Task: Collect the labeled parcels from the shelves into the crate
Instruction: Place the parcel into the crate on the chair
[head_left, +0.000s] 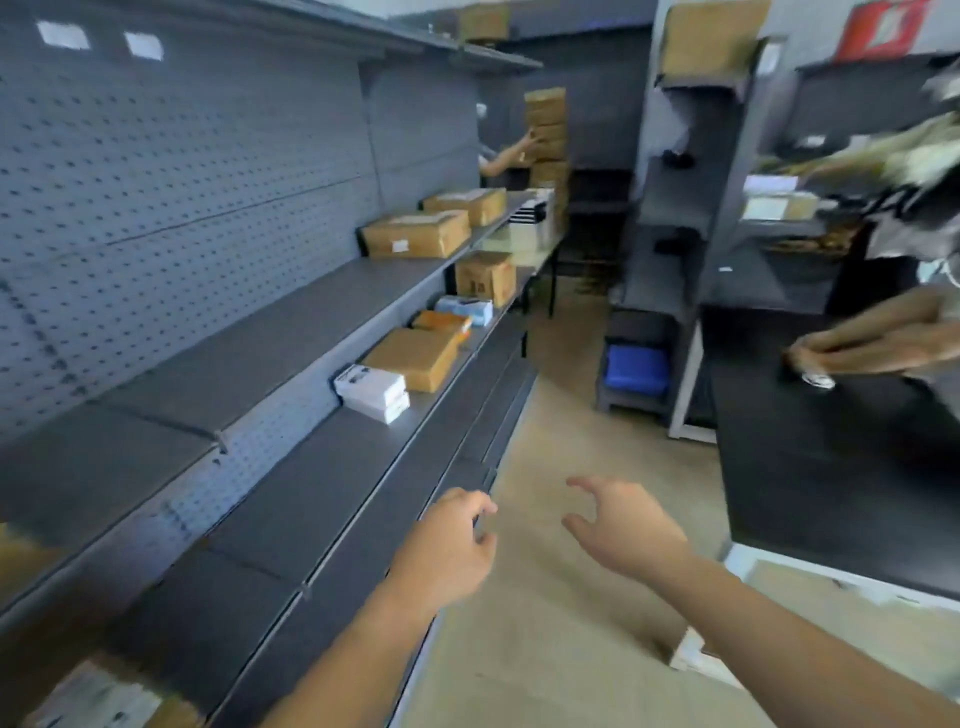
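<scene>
Grey shelves (291, 332) run along the left. On the middle shelf lie a white labelled box (371, 392), a flat brown parcel (413, 358), an orange packet (441, 322), a blue-and-white packet (465, 310) and an upright brown box (485, 278). Two larger brown parcels (415, 234) (467, 204) sit on the shelf above. My left hand (447, 545) hovers over the lower shelf edge, fingers loosely curled, holding nothing. My right hand (623, 525) is beside it over the aisle, fingers spread and empty. No crate is visible.
A black table (831, 467) stands on the right, with another person's hand (857, 348) reaching over it. Far down the aisle a second person's arm (511, 156) touches a stack of brown boxes (545, 135). A blue bin (636, 369) sits low in a grey rack.
</scene>
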